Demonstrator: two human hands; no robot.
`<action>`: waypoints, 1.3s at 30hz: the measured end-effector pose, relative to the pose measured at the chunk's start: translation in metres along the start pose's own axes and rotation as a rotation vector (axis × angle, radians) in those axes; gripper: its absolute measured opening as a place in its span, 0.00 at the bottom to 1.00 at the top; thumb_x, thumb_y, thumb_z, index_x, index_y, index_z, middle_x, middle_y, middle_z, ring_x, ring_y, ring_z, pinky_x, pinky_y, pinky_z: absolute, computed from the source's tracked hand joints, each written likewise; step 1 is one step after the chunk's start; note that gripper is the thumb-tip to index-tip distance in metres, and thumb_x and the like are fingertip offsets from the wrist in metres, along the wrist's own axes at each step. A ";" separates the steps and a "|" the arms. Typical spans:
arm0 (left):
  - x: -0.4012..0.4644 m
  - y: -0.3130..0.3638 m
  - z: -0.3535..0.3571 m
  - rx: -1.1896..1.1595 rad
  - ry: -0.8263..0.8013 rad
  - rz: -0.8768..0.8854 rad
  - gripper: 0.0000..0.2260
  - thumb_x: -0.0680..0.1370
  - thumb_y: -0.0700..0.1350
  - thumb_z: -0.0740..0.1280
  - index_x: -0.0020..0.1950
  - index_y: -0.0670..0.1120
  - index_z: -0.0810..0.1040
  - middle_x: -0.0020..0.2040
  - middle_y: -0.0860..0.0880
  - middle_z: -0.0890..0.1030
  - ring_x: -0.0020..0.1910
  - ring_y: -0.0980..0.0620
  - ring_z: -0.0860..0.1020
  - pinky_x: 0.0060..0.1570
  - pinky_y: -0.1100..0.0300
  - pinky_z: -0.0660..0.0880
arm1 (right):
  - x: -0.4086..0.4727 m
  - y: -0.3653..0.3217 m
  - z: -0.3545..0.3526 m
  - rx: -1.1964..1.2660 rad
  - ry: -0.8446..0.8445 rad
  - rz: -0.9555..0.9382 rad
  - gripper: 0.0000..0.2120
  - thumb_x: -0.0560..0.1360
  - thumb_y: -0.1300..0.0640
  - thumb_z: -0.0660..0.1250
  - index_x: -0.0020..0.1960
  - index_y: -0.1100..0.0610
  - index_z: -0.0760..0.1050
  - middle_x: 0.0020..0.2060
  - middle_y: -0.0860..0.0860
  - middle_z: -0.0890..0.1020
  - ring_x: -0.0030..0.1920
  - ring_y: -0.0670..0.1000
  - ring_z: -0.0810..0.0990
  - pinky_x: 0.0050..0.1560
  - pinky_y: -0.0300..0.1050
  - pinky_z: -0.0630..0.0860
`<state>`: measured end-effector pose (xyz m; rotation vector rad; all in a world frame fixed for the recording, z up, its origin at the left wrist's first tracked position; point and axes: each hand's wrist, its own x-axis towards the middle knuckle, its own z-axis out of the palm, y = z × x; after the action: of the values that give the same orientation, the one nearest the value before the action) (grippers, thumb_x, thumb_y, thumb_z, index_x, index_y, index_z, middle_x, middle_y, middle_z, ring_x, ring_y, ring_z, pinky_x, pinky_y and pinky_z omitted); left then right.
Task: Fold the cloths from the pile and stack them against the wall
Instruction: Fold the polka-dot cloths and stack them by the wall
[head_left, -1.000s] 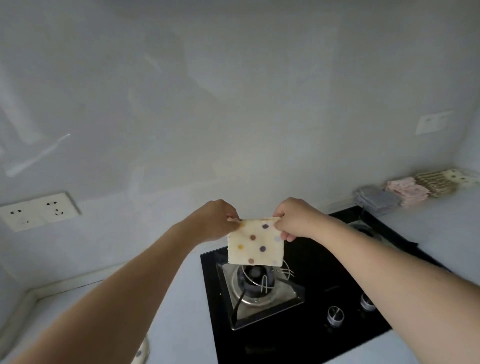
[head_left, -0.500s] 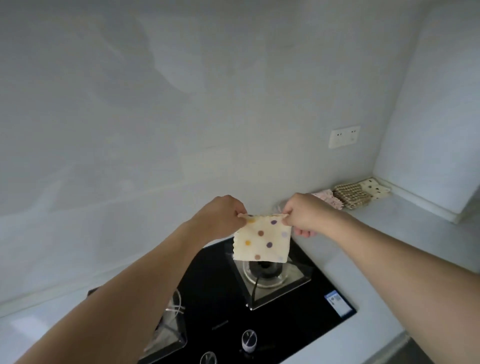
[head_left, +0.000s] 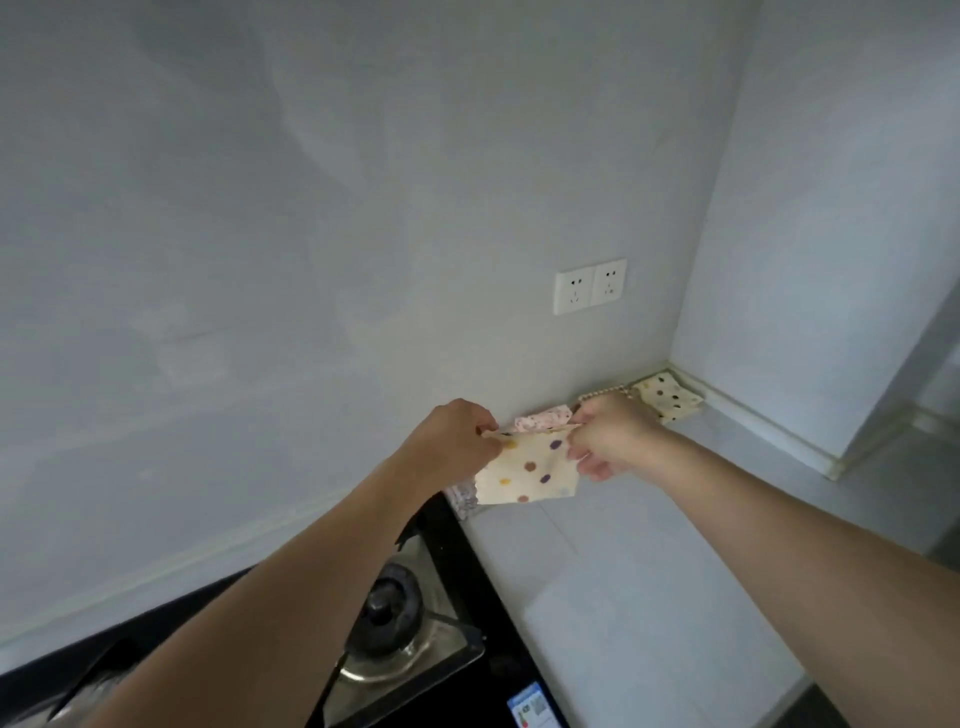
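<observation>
A person's left hand (head_left: 457, 441) and right hand (head_left: 608, 434) hold a folded cream polka-dot cloth (head_left: 527, 470) in the air above a pale countertop (head_left: 639, 582), each hand pinching one upper corner between thumb and curled fingers so the cloth hangs down between them, its top edge pulled straight. Below the left forearm lies a black gas hob (head_left: 415, 623), its burner (head_left: 387, 610) beneath the wrist. Just under the left hand, at the hob's far corner, a lilac-patterned cloth (head_left: 462, 499) shows partly behind the hanging cloth's lower left edge. Directly beyond the held cloth, between the two hands, a pink flowered cloth (head_left: 543, 418) lies against the grey wall (head_left: 363, 234). Behind the right hand's knuckles a beige checked cloth (head_left: 605, 396) is mostly hidden, and farther to that hand's right a cream dotted cloth (head_left: 670, 397) sits in the corner of the counter. A double wall socket (head_left: 589, 286) is mounted above the right hand.
</observation>
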<state>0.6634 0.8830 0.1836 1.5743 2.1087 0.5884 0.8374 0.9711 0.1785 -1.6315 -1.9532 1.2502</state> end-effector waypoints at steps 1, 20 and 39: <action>0.010 0.011 0.009 -0.009 0.008 -0.007 0.11 0.77 0.46 0.64 0.57 0.50 0.81 0.46 0.53 0.79 0.41 0.55 0.76 0.34 0.64 0.68 | 0.010 0.007 -0.012 0.057 -0.014 0.020 0.10 0.75 0.66 0.64 0.55 0.59 0.74 0.41 0.59 0.83 0.36 0.57 0.81 0.44 0.52 0.81; 0.259 0.141 0.188 0.003 0.007 0.185 0.11 0.76 0.45 0.65 0.55 0.51 0.83 0.51 0.49 0.84 0.51 0.48 0.80 0.47 0.62 0.72 | 0.258 0.134 -0.174 0.325 0.203 0.264 0.05 0.76 0.70 0.63 0.44 0.62 0.74 0.41 0.61 0.79 0.43 0.60 0.81 0.54 0.58 0.80; 0.486 0.156 0.321 0.764 0.029 0.613 0.07 0.61 0.43 0.74 0.36 0.48 0.78 0.36 0.49 0.77 0.38 0.46 0.76 0.39 0.55 0.73 | 0.496 0.254 -0.212 0.520 0.167 0.215 0.10 0.73 0.68 0.68 0.52 0.57 0.78 0.40 0.53 0.78 0.38 0.51 0.76 0.37 0.43 0.74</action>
<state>0.8467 1.4154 -0.0332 2.6806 1.9524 -0.0640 0.9976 1.5033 -0.0376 -1.6269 -1.2393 1.4883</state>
